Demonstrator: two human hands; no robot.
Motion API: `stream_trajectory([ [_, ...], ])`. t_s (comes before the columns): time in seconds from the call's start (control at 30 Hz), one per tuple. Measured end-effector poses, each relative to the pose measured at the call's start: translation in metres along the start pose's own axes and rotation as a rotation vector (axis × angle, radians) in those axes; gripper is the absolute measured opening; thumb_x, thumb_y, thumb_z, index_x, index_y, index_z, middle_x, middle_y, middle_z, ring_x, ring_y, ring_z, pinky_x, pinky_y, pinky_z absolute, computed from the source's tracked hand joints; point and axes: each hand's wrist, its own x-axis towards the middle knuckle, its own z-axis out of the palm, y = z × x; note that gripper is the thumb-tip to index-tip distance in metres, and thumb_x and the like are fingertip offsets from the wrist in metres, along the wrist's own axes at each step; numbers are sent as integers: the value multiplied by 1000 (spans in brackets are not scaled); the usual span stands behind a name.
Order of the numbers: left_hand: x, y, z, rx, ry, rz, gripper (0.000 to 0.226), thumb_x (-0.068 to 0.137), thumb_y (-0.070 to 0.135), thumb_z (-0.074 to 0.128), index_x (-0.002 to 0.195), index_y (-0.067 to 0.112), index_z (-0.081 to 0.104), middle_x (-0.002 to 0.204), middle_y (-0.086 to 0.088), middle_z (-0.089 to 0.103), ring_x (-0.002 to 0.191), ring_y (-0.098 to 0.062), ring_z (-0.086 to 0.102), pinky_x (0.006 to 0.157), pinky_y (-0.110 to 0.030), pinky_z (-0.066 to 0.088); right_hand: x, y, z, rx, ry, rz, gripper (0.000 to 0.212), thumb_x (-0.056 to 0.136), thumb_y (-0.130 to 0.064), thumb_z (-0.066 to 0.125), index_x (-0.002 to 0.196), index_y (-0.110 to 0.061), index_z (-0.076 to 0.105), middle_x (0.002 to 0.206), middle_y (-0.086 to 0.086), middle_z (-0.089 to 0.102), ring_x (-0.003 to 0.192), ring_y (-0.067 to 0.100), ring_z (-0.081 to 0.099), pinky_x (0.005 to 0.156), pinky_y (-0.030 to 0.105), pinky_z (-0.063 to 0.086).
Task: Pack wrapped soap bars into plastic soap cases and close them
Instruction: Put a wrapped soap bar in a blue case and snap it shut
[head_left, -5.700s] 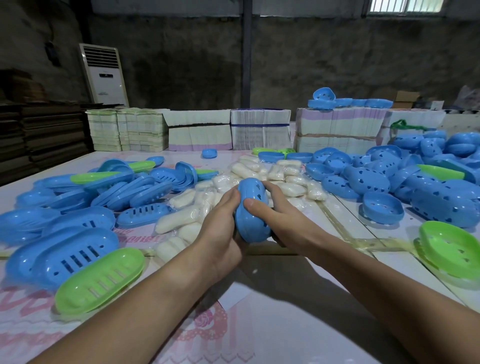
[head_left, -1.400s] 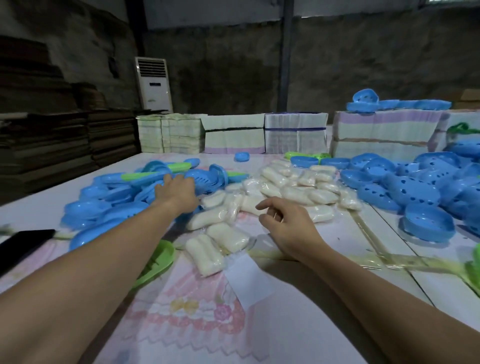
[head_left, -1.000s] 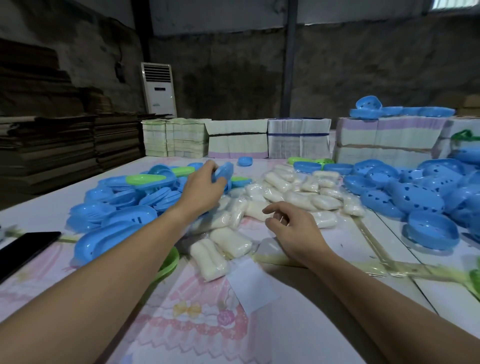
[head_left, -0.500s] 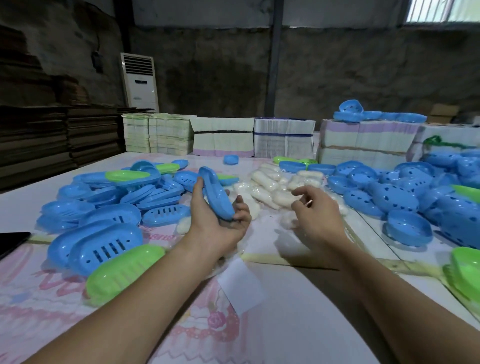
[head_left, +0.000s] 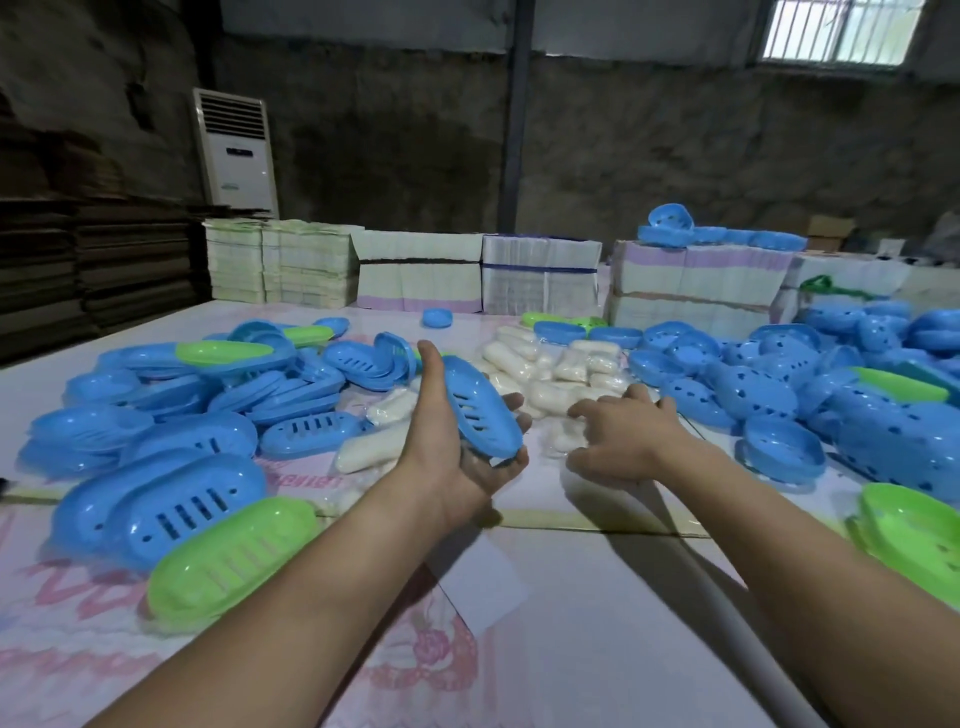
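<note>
Soap cases dominate the table (head_left: 597, 649): on the person's right a large heap of closed blue cases (head_left: 831, 395) with small cut-out holes, which I judge to be finished ones, though their contents are hidden. On the left lies a nearly equal sprawl of loose case halves (head_left: 208, 395), shallow slotted ovals in glossy blue with a few lime-green ones, so plenty appears left to pack. Between the two heaps sits the pile of wrapped soap bars (head_left: 545, 369), pale rounded blocks in clear crinkly film, many of them unpacked. Behind everything, bundled stacks of flat printed cartons (head_left: 540, 280) line the far edge.

Smaller now: the left hand (head_left: 447, 457) is curled around one blue case half (head_left: 480, 410), thumb along its far edge and fingers under it, holding it tilted above the table with its slotted face showing. It carries no soap that I can see. The right hand (head_left: 623, 441) reaches palm-down onto the near edge of the soap pile, fingers bent over a bar; whether it actually grips one I cannot tell. My reading: a fresh case is just begun, awaiting its bar and second half.
</note>
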Motion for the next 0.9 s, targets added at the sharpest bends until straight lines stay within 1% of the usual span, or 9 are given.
stream_trajectory([
  [0.13,1,-3,-4,59,15,-2,78,76,87,49,94,14,70,90,-12,76,62,-27,73,58,-33,56,-4,8,9,82,-30,-34,73,68,-63,49,138,-43,42,130,-4,56,126,26,33,96,48,30],
  [0.3,1,-11,-2,99,35,-26,67,86,75,51,91,11,69,81,-11,69,57,-27,68,58,-32,56,-9,14,12,185,42,-90,71,74,-52,56,142,-38,40,116,-4,63,120,24,39,85,40,42],
  [0.4,-1,-14,-1,104,42,-24,64,87,73,54,84,10,67,69,-9,66,52,-23,66,55,-29,57,-14,10,10,191,28,-87,78,68,-53,56,143,-38,37,120,0,62,120,25,45,81,38,44],
  [0.53,-1,-17,1,117,47,-16,62,87,72,54,83,12,67,73,-8,65,58,-22,64,53,-29,56,-20,10,2,336,78,7,74,76,-48,64,144,-36,38,123,2,64,115,24,55,80,34,44],
  [0.6,-3,-18,2,127,60,-5,61,87,72,54,86,12,67,72,-8,67,57,-22,66,53,-30,57,-25,9,-3,618,123,39,69,80,-40,68,142,-40,40,117,1,66,104,22,60,80,35,48],
  [0.7,-7,-19,9,151,68,39,55,89,65,56,95,11,66,53,-3,64,42,-16,64,41,-24,52,-33,-3,-12,1207,181,-11,66,82,-33,73,139,-47,43,79,-6,64,77,12,59,73,29,46],
  [0.77,-10,-21,13,189,62,81,46,91,63,54,112,23,63,44,1,59,36,-10,59,36,-19,46,-37,-15,-17,1423,200,-76,66,84,-30,73,139,-50,41,67,-10,61,70,8,56,73,29,43],
  [0.83,-11,-22,15,210,47,94,48,91,65,52,124,29,57,52,1,65,47,-11,66,47,-23,55,-41,-28,-18,1559,195,-125,71,84,-28,75,142,-48,38,71,-6,62,68,6,57,71,29,43],
  [0.9,-14,-23,16,278,42,73,57,90,68,51,117,22,67,90,-8,77,86,-22,74,82,-41,60,-44,-39,-14,1529,203,-131,71,81,-33,76,141,-46,41,88,-1,68,75,6,63,70,25,45],
])
